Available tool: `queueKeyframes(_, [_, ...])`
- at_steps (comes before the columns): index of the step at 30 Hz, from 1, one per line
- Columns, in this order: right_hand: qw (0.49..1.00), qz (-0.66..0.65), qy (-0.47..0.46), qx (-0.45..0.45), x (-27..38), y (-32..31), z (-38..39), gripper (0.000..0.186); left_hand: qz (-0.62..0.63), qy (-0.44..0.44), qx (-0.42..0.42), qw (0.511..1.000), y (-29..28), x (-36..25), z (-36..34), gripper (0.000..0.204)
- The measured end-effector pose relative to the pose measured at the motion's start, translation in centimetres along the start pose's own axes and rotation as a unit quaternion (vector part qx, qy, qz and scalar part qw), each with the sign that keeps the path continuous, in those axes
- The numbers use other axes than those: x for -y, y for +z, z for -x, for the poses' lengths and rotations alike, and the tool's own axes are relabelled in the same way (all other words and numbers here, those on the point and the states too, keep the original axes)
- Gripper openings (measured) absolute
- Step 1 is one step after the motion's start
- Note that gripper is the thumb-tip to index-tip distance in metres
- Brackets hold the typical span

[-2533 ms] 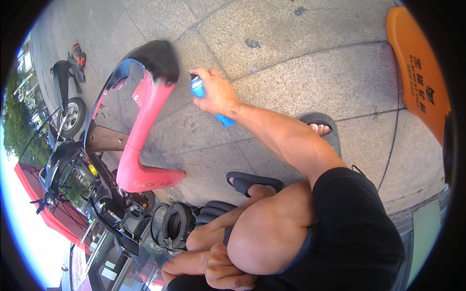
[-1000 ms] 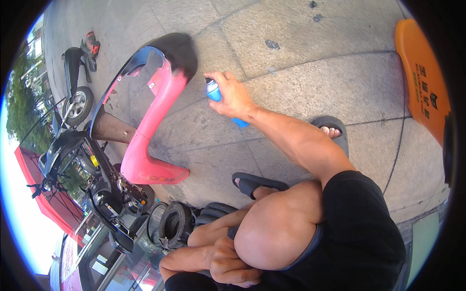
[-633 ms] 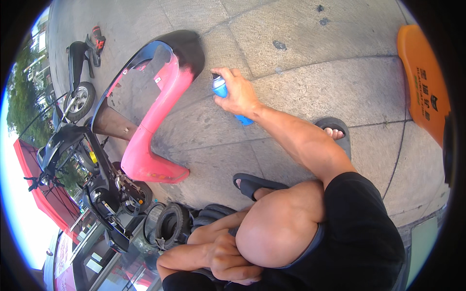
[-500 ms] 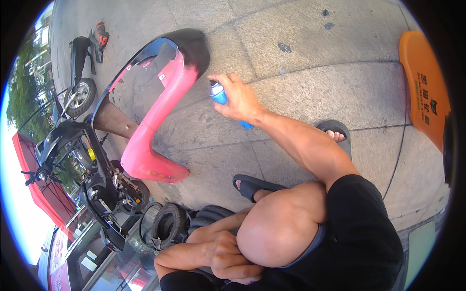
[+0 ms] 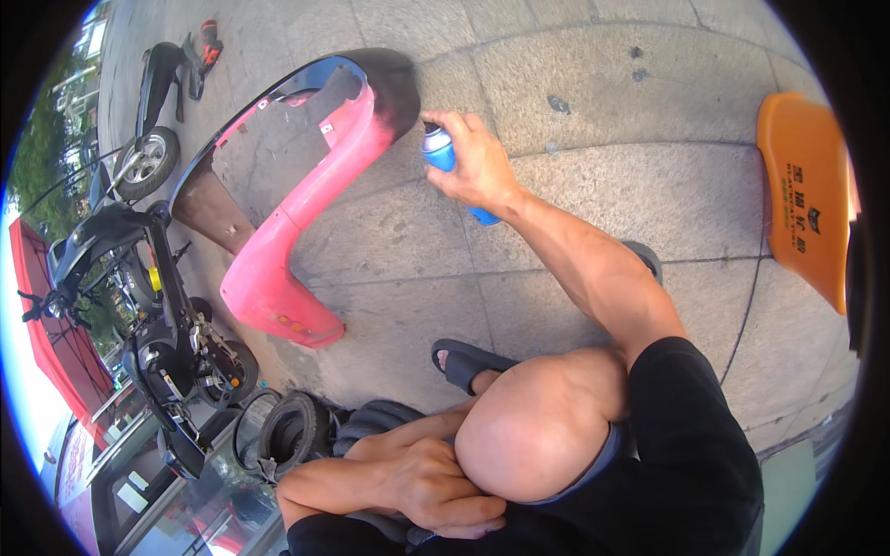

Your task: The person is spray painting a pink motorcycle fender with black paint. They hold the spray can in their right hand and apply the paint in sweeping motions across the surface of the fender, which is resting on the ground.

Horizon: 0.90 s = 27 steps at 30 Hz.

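In my right hand (image 5: 475, 167) is a blue spray can (image 5: 438, 148), its black nozzle under my index finger. The can is tilted, its top near the black end of a pink scooter body panel (image 5: 295, 208) and apart from it. That panel stands on the paving, bent like a frame; its upper end is black, with a blurred edge where black meets pink. My left hand (image 5: 445, 491) lies against my bent knee (image 5: 519, 426) with its fingers curled in; its palm is hidden.
At left stands a partly stripped black scooter (image 5: 171, 343), with a wheel (image 5: 148, 162) farther back. Tyres (image 5: 292, 431) lie at lower left beside glass. A red-black tool (image 5: 211, 42) is on the ground far left. An orange board (image 5: 802, 199) stands at right. My sandalled foot (image 5: 468, 363) is near.
My right hand and the spray can have moved up a little, closer to the panel's black end. The whole view has shifted slightly. My left hand stays at the knee.
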State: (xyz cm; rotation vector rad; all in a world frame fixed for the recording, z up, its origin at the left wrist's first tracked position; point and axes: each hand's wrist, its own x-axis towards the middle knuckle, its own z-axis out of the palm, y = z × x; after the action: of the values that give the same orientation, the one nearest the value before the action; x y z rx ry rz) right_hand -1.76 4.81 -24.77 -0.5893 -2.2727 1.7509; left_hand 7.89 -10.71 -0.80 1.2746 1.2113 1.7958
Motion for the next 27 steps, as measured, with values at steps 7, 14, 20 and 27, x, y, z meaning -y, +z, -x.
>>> queueKeyframes(7, [0.997,0.045,-0.031,0.046,-0.3,-0.3,0.7,0.068,-0.058,-0.072,0.064,0.994,-0.5,-1.3,0.5,0.014])
queueKeyframes(14, [0.996,0.075,-0.043,0.037,-1.1,-0.5,0.6,0.068,-0.141,-0.159,0.204,0.955,-2.0,-3.2,0.5,0.015])
queueKeyframes(20, [0.997,0.056,-0.052,-0.025,-1.1,-0.9,0.1,0.069,-0.134,-0.202,0.295,0.924,-2.2,-4.0,0.0,0.023])
queueKeyframes(27, [0.995,0.067,-0.058,-0.036,-0.4,-0.9,-1.1,0.069,-0.136,-0.241,0.335,0.901,-1.6,-4.3,-0.1,0.024])
